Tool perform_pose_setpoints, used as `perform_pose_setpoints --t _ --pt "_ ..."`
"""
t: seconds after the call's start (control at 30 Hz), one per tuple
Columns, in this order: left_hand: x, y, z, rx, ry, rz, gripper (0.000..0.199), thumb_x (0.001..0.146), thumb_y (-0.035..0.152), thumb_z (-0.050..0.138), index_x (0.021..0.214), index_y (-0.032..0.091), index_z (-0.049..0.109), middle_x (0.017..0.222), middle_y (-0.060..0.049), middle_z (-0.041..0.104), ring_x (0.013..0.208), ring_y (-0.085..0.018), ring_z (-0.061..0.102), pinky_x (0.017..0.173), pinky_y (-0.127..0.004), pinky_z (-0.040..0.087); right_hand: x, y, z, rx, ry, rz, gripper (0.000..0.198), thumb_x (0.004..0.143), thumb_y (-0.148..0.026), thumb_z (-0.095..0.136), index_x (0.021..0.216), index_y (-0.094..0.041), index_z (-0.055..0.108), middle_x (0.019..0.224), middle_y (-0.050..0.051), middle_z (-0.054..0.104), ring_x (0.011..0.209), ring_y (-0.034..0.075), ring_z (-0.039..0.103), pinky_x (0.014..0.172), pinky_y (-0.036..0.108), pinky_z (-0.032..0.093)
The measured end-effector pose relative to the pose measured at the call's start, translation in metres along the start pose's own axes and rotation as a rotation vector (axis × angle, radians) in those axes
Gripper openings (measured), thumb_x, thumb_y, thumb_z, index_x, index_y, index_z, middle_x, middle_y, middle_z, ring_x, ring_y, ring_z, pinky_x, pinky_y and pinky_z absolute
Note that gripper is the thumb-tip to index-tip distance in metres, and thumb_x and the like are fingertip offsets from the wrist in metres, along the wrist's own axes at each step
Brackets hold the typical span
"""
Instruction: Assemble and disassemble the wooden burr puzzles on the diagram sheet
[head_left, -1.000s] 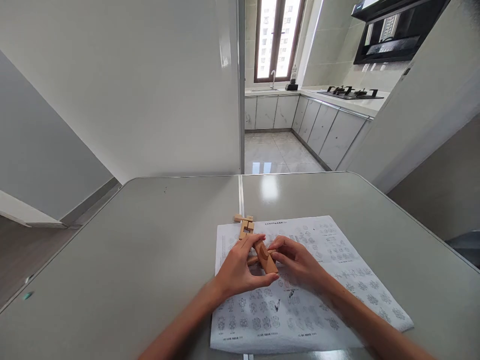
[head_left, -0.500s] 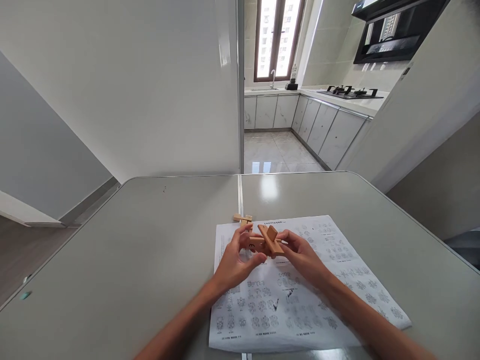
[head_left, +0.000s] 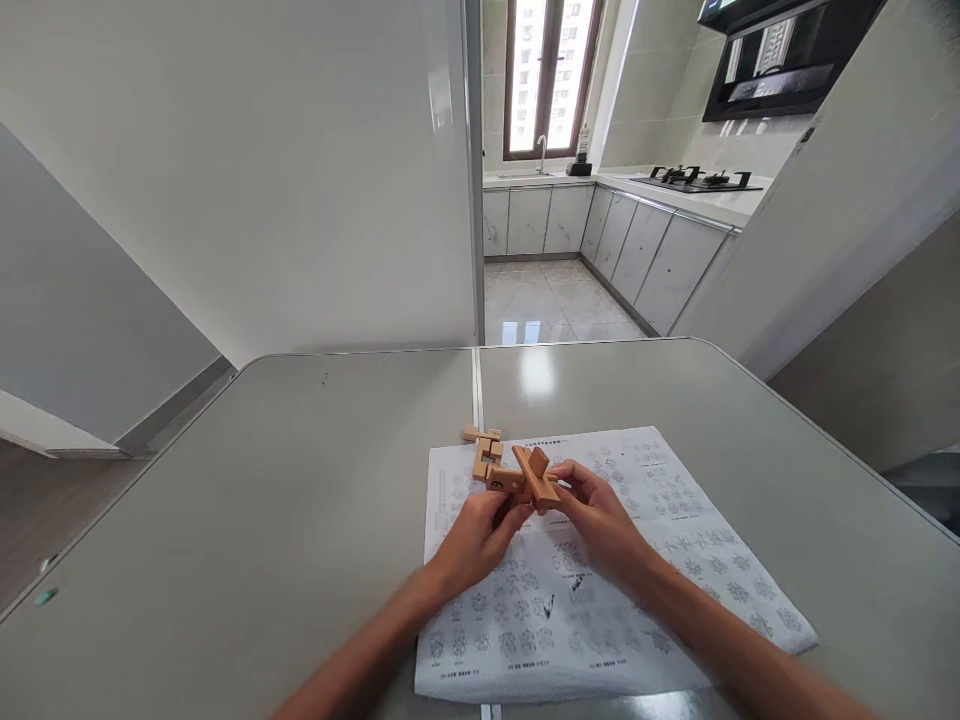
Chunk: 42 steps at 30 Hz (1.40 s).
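Note:
Several interlocked wooden puzzle pieces (head_left: pixel 537 478) are held up over the paper sheet, crossing one another at angles. My left hand (head_left: pixel 484 535) pinches the assembly from below at its left side, with the thumb and fingertips together near its lower part. On the other side my right hand (head_left: pixel 596 500) grips it with thumb and fingers, some fingertips hidden behind the wood. A piece with a dark printed mark points left out of the assembly. Just beyond my left hand, loose wooden puzzle pieces (head_left: pixel 486 450) lie at the sheet's top left edge.
A large printed sheet (head_left: pixel 510 640) with rows of small line drawings lies under my hands on the grey table (head_left: pixel 300 500). A metal seam (head_left: pixel 477 390) runs down the table. A small green object (head_left: pixel 46 596) is at the far left edge. Beyond stands a kitchen.
My left hand has shifted its hold, from fingers around the marked piece's left end to a pinch lower and nearer the middle. The marked piece now shows more. The view has moved slightly.

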<state>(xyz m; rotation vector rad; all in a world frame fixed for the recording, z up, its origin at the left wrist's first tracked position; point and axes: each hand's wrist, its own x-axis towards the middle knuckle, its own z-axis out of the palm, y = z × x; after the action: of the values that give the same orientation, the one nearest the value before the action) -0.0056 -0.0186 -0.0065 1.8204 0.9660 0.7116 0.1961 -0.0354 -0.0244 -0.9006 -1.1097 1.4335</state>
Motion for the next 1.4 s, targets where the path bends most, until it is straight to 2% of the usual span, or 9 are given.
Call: perform_pose_setpoints --t 0.33,0.5,0.57,0.63,0.67,0.77,0.83,1.13,1.4 --pt "0.000 0.001 0.002 -0.043 -0.014 -0.010 0.033 0.102 0.037 0.050 0.076 0.019 0.049 0.067 0.003 0.049 0.061 -0.012 0.041 0.057 -0.026 0.034 -0.005 0.000 0.010 0.022 0.071 -0.003 0.024 0.093 -0.047 0.075 0.093 -0.024 0.066 0.089 0.001 0.069 0.082 0.019 0.066 0.083 0.033 0.053" --pt "-0.001 0.004 0.001 -0.060 -0.019 -0.042 0.034 0.102 0.041 0.051 0.079 0.017 0.057 0.070 0.001 0.055 0.063 -0.012 0.046 0.060 -0.027 0.038 -0.002 0.001 0.009 0.030 0.047 0.024 0.028 0.091 -0.050 0.075 0.094 -0.023 0.067 0.087 0.002 0.070 0.081 0.021 0.067 0.081 0.035 0.055" --pt "-0.002 0.005 0.000 -0.057 -0.019 -0.067 0.034 0.102 0.043 0.053 0.084 0.016 0.063 0.075 -0.002 0.061 0.067 -0.014 0.052 0.063 -0.028 0.041 -0.002 0.000 0.007 0.024 0.036 0.023 0.028 0.092 -0.050 0.075 0.095 -0.023 0.066 0.086 0.002 0.070 0.081 0.021 0.067 0.080 0.035 0.055" --pt "-0.002 0.005 0.000 -0.074 0.024 -0.065 0.030 0.096 0.045 0.063 0.104 0.017 0.067 0.089 -0.005 0.067 0.075 -0.017 0.058 0.070 -0.031 0.047 -0.002 -0.001 0.007 0.008 0.036 0.020 0.027 0.092 -0.049 0.075 0.096 -0.024 0.066 0.089 0.001 0.070 0.082 0.020 0.068 0.082 0.035 0.055" --pt "-0.003 0.004 0.000 -0.099 0.060 -0.052 0.039 0.090 0.045 0.071 0.118 0.019 0.064 0.102 -0.006 0.068 0.083 -0.019 0.061 0.075 -0.033 0.050 -0.002 -0.001 0.007 -0.003 0.046 0.017 0.027 0.091 -0.049 0.076 0.096 -0.024 0.066 0.091 0.001 0.071 0.083 0.020 0.068 0.082 0.034 0.055" --pt "-0.004 0.002 0.002 -0.207 0.162 -0.007 0.094 0.071 0.040 0.090 0.150 0.029 0.039 0.137 -0.011 0.058 0.115 -0.027 0.061 0.097 -0.041 0.051 -0.003 -0.002 0.009 -0.037 0.071 0.025 0.031 0.088 -0.052 0.078 0.094 -0.025 0.065 0.094 0.002 0.071 0.086 0.021 0.069 0.081 0.033 0.055" --pt "-0.005 -0.001 0.003 -0.259 0.190 -0.014 0.103 0.068 0.040 0.093 0.153 0.031 0.035 0.145 -0.013 0.053 0.130 -0.031 0.055 0.106 -0.045 0.048 -0.004 -0.003 0.011 -0.049 0.061 0.032 0.032 0.087 -0.053 0.078 0.093 -0.025 0.065 0.095 0.002 0.071 0.089 0.022 0.069 0.081 0.034 0.056" --pt "-0.003 -0.004 0.001 -0.431 0.155 0.002 0.077 0.077 0.049 0.085 0.141 0.025 0.051 0.140 -0.014 0.061 0.129 -0.033 0.060 0.111 -0.048 0.046 -0.006 -0.005 0.016 -0.002 0.032 0.039 0.031 0.084 -0.050 0.083 0.089 -0.024 0.067 0.094 0.002 0.069 0.088 0.022 0.069 0.083 0.037 0.058" --pt "0.000 -0.006 -0.002 -0.438 0.147 -0.047 0.075 0.073 0.048 0.088 0.134 0.022 0.054 0.132 -0.013 0.065 0.120 -0.030 0.064 0.105 -0.044 0.050 -0.005 -0.003 0.014 0.009 0.067 0.049 0.032 0.084 -0.050 0.082 0.089 -0.024 0.064 0.096 0.003 0.070 0.087 0.022 0.070 0.084 0.036 0.058"
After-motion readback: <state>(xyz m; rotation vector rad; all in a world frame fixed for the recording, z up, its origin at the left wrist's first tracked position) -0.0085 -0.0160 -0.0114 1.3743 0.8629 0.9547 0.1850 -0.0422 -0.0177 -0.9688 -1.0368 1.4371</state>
